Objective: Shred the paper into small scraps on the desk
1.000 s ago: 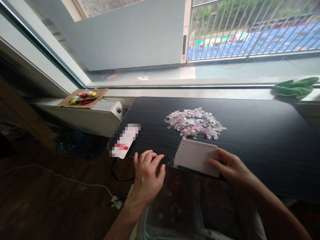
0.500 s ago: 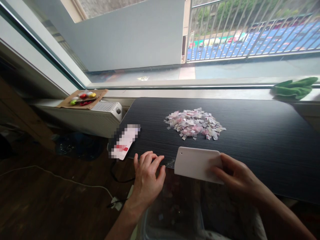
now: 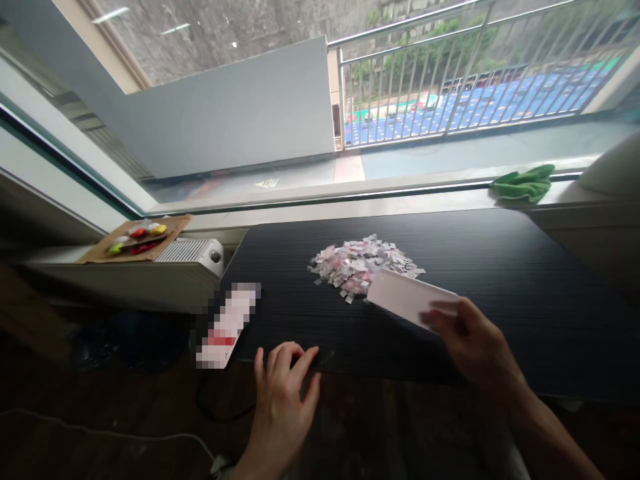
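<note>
My right hand [image 3: 470, 340] grips the near right end of a flat white rectangular plate with rounded corners, like a plastic scraper [image 3: 407, 297]. The plate's far left end is at the near right side of a pile of small white and pinkish paper scraps [image 3: 353, 263]; I cannot tell whether it touches them. The pile lies on a black wood-grain table [image 3: 300, 320]. At the table's front edge rests my left hand [image 3: 285, 387], fingers bent and apart, with nothing in it.
A blurred-out white and red flat item [image 3: 227, 327] lies on the table's left edge. Behind the table, a green cloth [image 3: 525, 185] is on the windowsill. To the left, cardboard [image 3: 100, 247] with colourful small objects tops a white radiator [image 3: 197, 253]. A cable [image 3: 100, 430] runs over the floor.
My right hand has carried the white scraper forward from the table's front edge to the pile. My left hand stays at the edge. The camera view has shifted.
</note>
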Demonstrator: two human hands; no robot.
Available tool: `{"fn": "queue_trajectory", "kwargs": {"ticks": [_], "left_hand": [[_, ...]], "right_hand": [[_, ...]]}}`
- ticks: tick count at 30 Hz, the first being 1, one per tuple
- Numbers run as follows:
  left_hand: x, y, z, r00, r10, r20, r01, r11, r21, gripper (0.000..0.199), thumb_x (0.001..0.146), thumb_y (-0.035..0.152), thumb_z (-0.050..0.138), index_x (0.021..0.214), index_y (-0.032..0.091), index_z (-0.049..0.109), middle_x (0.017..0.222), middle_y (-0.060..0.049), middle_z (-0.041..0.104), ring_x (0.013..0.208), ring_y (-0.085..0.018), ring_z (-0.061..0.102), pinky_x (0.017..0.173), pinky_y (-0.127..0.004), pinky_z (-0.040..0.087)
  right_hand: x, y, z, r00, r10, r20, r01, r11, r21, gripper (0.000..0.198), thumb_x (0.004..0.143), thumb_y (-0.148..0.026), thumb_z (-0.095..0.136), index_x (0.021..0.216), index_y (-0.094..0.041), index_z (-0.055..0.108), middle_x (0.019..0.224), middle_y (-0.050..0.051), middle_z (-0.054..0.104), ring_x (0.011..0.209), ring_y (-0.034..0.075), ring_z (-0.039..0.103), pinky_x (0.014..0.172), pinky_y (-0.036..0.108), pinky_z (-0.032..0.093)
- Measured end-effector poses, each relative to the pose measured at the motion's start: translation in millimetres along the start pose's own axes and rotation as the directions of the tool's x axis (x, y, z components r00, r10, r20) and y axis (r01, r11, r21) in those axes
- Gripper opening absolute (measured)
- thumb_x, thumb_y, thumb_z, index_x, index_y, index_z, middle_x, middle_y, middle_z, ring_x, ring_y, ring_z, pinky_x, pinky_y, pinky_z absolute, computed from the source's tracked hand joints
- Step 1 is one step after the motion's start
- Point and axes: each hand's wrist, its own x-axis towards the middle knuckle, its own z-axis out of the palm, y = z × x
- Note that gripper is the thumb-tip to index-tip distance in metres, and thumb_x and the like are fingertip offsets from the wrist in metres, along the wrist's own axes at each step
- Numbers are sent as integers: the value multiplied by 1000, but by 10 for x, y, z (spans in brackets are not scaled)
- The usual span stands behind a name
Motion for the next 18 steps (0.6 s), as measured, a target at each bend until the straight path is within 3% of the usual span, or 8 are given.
{"fn": "queue_trajectory", "kwargs": {"ticks": [3,7,11,18], "left_hand": [[5,10,11,1000,-5,-23,5,1000,5,34,83,17,52,113,26,64,99,-5,61,98,-24,59,102,-66,34],[7,16,27,999,-16,-36,17,1000,12,33,82,17,53,112,26,64,100,-5,60,98,-24,58,103,-65,32],[-2,-9,24,1000,8,3,-8,1000,25,35,83,19,54,115,26,62,101,-5,60,98,-24,58,103,-65,33],[16,21,-9,998,-26,53,25,1000,12,35,84,18,54,117,26,61,102,-6,60,101,-24,56,104,-63,33]], "right_hand": [[5,23,59,994,-54,100,47,997,64,20,85,-42,56,92,-24,60,81,5,75,70,21,71,61,30,55],[34,-56,150,994,-90,67,87,995,55,18,87,-39,54,95,-24,60,85,6,76,73,21,72,66,30,56],[31,-211,183,977,-176,116,173,984,35,14,88,-34,52,94,-24,60,82,4,76,73,20,72,66,29,54],[75,-308,120,968,-243,66,249,960,-124,12,89,-31,52,95,-24,59,84,4,76,71,20,71,62,28,51]]}}
